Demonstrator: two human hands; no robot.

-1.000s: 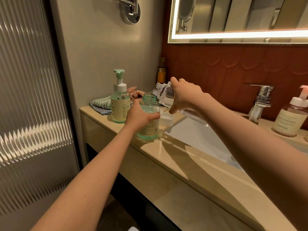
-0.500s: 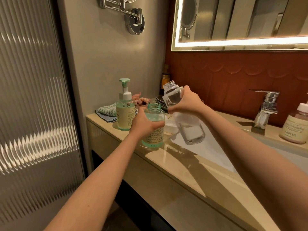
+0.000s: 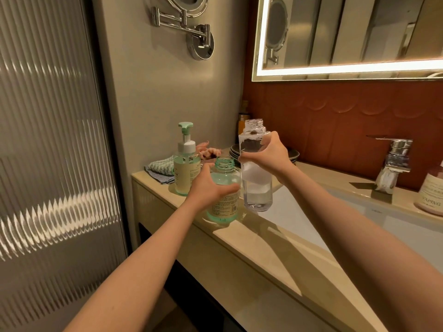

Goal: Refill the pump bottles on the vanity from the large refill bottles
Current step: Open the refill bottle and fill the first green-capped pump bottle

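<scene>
An uncapped green bottle (image 3: 225, 207) stands on the beige vanity top (image 3: 275, 240), and my left hand (image 3: 211, 185) is wrapped around its body. Just to its right I hold a clear uncapped bottle (image 3: 257, 190) upright in the air with my right hand (image 3: 268, 154); it holds a little clear liquid and white foam. A second green bottle (image 3: 184, 168) with its pump head on stands behind, to the left. At the far right edge a pink pump bottle (image 3: 431, 195) is partly cut off.
The white sink basin (image 3: 359, 212) lies under my right forearm, with a chrome faucet (image 3: 393, 161) behind it. A folded cloth (image 3: 159, 168), dark plates (image 3: 236, 150) and an amber bottle (image 3: 243, 123) sit in the back corner. A ribbed glass door (image 3: 52, 164) stands on the left.
My right hand has swung the clear bottle from tilted over the green bottle to upright beside it. My left hand has stayed on the green bottle. The camera has tilted upward.
</scene>
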